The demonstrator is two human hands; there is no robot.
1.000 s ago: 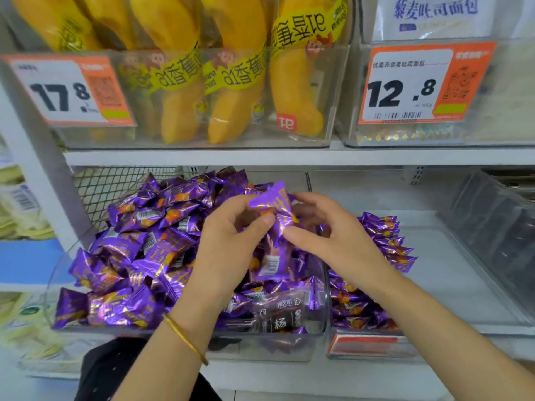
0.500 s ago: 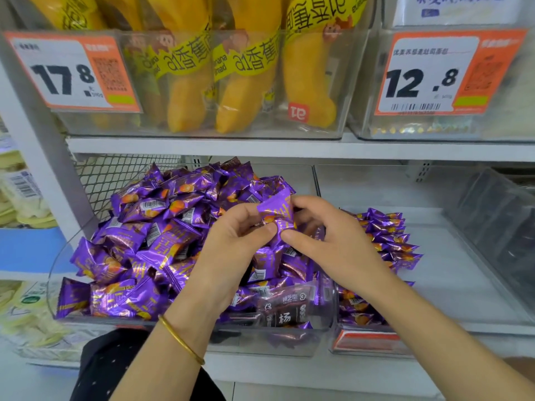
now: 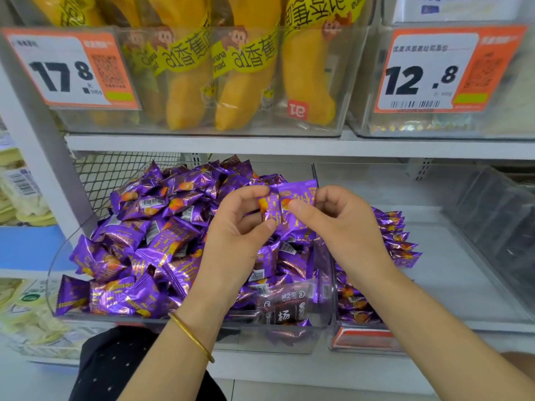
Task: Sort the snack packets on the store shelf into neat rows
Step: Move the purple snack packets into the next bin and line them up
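- Head view: the left hand (image 3: 240, 227) and the right hand (image 3: 341, 227) are held close together above the bins. Two purple packets (image 3: 289, 206) are pinched side by side between their thumbs and fingers.
- A loose pile of packets (image 3: 162, 235) is heaped in the clear left bin (image 3: 58, 264), just below the hands.
- A neat row of packets (image 3: 396, 238) is lined along the left side of the right bin (image 3: 451, 270).
- A gold bangle (image 3: 191, 337) is worn on the left wrist.
- Yellow bread packs (image 3: 185, 91) and price tags (image 3: 72, 70) are seen on the shelf (image 3: 202, 143) above.

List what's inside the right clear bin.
Purple snack packets stand in a row along the right bin's left wall; its floor beside them is bare. The right hand and forearm cover the row's middle.
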